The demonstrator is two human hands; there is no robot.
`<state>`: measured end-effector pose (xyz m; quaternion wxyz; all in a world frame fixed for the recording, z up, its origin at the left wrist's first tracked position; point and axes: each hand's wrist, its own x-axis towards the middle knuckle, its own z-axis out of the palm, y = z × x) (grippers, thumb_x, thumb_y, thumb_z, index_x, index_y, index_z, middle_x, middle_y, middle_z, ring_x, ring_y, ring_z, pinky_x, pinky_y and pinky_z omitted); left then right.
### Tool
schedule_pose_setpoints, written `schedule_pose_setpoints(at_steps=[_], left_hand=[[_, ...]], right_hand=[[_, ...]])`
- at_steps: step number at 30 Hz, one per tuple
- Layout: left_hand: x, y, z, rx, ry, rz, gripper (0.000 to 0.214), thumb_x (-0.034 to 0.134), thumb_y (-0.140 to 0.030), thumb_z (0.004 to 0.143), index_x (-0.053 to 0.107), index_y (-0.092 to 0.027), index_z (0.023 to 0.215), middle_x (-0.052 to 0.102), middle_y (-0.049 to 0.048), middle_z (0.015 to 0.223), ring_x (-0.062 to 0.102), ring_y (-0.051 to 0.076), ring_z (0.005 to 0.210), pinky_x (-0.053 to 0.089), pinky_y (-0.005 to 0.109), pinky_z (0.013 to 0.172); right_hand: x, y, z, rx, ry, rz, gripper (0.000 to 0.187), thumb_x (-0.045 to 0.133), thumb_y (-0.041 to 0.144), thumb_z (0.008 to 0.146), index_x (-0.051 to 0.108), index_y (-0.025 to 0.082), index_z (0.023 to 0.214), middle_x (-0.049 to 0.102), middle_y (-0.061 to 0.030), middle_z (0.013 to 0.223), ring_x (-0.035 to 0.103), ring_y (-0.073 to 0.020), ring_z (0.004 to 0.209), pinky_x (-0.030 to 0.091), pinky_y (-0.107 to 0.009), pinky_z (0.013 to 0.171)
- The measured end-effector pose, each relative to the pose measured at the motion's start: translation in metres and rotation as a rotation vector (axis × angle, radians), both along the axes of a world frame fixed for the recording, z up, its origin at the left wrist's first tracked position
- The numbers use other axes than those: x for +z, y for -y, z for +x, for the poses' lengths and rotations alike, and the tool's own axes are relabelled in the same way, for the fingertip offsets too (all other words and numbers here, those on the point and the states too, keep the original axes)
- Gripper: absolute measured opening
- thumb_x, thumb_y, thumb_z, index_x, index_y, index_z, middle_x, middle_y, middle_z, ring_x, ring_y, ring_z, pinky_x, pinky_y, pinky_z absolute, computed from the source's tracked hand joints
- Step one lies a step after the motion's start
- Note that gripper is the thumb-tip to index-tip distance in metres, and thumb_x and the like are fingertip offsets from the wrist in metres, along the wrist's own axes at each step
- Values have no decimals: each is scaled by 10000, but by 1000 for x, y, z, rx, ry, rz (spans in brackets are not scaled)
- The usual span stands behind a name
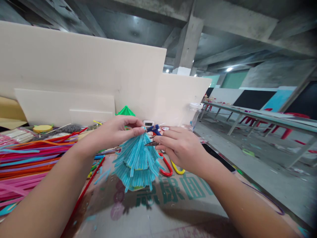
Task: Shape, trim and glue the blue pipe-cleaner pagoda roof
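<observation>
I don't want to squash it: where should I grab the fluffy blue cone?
Probably pinch the blue cone at its narrow top, coming from the left, where the left hand has it. It points up and flares into strips with sticking-out ends, so squeezing lower might bend them. The right hand takes up the other side.

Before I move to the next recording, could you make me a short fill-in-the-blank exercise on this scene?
1. The left hand pinches the top of a layered pipe-cleaner cone that is light ____ in colour.
2. The right hand holds a dark pointed tool whose tip faces the picture's ____ side.
3. The curved piece just right of the red one is ____ in colour.
4. The clear jar has a ____-coloured lid.

Missing words: blue; left; yellow; white.
</observation>
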<state>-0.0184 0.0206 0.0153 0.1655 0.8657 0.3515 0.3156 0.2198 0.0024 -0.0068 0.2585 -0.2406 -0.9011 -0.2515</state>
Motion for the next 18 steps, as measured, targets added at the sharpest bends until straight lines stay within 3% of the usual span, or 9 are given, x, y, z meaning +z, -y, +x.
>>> schedule_pose_setpoints(at_steps=[6,18], left_hand=[[-2,-4,-2,11,24,40,320,498,-456,898,655,-183,952,683,32,936,610,190,889,449,279,774],[-1,-1,-1,-19,17,8,304,509,-453,898,656,-195,965,681,20,946,603,183,900,445,267,775]], right_hand=[[2,3,2,1,-97,-10,278,484,340,948,650,166,1086,694,-83,992,596,-186,871,434,-326,740],[-1,-1,0,-36,-61,20,278,467,330,953,650,150,1063,694,-87,970,583,-195,826,422,-334,716]])
